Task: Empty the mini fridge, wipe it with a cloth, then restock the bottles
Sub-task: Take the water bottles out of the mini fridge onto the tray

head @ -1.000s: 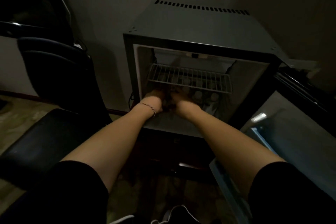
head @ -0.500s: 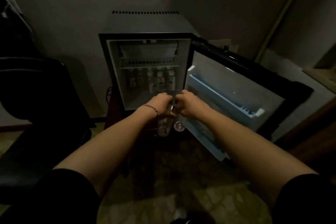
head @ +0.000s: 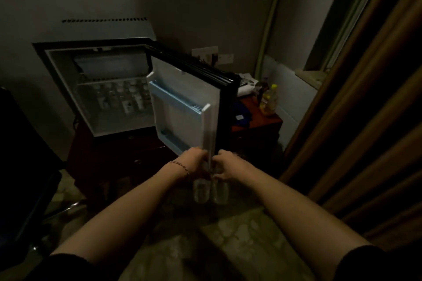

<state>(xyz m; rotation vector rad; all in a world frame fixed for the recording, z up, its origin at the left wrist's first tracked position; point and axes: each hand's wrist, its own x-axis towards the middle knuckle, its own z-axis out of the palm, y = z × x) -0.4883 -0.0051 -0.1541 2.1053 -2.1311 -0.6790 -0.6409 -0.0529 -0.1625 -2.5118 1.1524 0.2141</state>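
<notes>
Both hands were out in front of the person, low in the head view, each gripping a clear bottle by its top. The left hand (head: 194, 163), a thin bracelet (head: 180, 165) at its wrist, had its fingers curled round the neck of the left bottle (head: 201, 190); the right hand (head: 229, 166) was curled the same way round the right bottle (head: 221, 191). The two bottles hung side by side, touching or nearly so, long axes close to upright, caps hidden in the fists and bases pointing down toward the patterned floor (head: 239, 246). They were blurred, so their labels could not be read.

At about ten o'clock from the hands stood the mini fridge (head: 102, 29), its door (head: 182, 98) swung wide open toward the person, the door's edge just above the hands at twelve o'clock. Inside, below a wire shelf (head: 109, 81), a row of more bottles (head: 121, 99) stood upright. At two o'clock from the hands, behind the door, a reddish side table (head: 258, 121) carried a yellow-capped bottle (head: 271, 99). A brown curtain (head: 365, 121) filled the three o'clock side.
</notes>
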